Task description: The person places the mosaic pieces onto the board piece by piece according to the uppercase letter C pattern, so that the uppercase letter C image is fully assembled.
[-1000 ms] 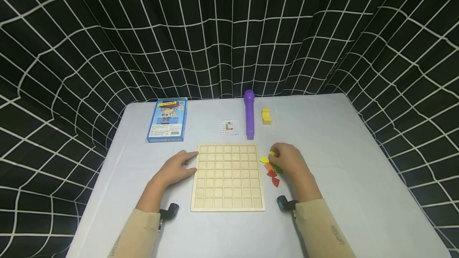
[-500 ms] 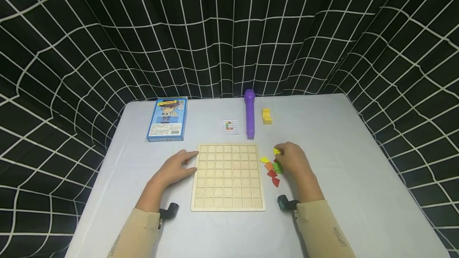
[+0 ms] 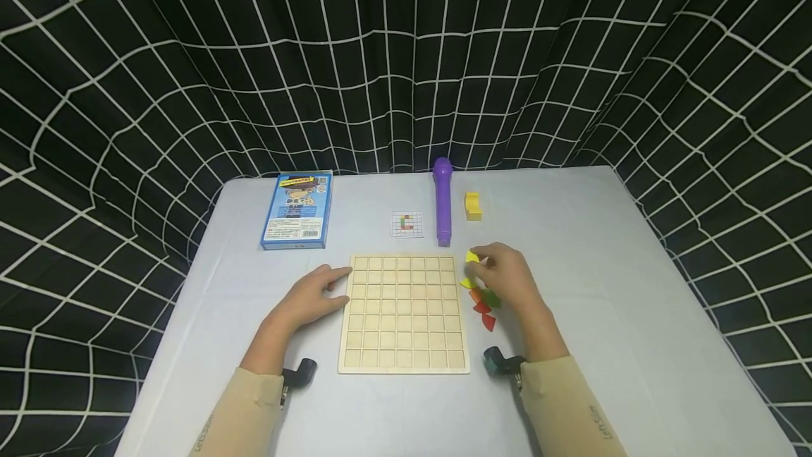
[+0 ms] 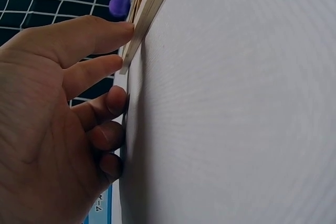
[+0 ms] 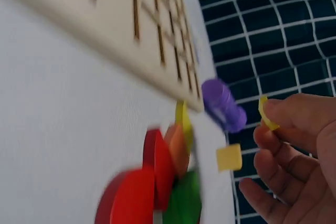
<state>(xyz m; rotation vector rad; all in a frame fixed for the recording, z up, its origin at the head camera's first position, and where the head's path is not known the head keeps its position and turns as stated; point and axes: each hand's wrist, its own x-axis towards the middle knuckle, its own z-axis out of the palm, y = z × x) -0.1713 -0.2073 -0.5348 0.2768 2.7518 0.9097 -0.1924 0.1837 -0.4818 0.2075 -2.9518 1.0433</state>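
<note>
A wooden grid board (image 3: 403, 312) lies flat in front of me, its squares bare. My left hand (image 3: 335, 284) rests on the table with straight fingers touching the board's left edge (image 4: 152, 9). My right hand (image 3: 480, 261) hovers by the board's far right corner and pinches a small yellow piece (image 3: 472, 257) between thumb and finger; the right wrist view shows that yellow piece (image 5: 266, 114) at the fingertips. Under the hand lies a small pile: a yellow piece (image 3: 466, 283), an orange one (image 3: 475, 295), a green one (image 3: 491, 300) and red ones (image 3: 487, 319).
Behind the board are a purple cylinder (image 3: 441, 199), a yellow block (image 3: 471, 205), a small pattern card (image 3: 407, 224) and a blue box (image 3: 297, 210). The white table (image 3: 634, 288) is ringed by a black grid-patterned curtain (image 3: 406, 55).
My right hand has risen from the pile with a yellow piece and moved it back and left, toward the board's far right corner. The left hand has stayed still.
</note>
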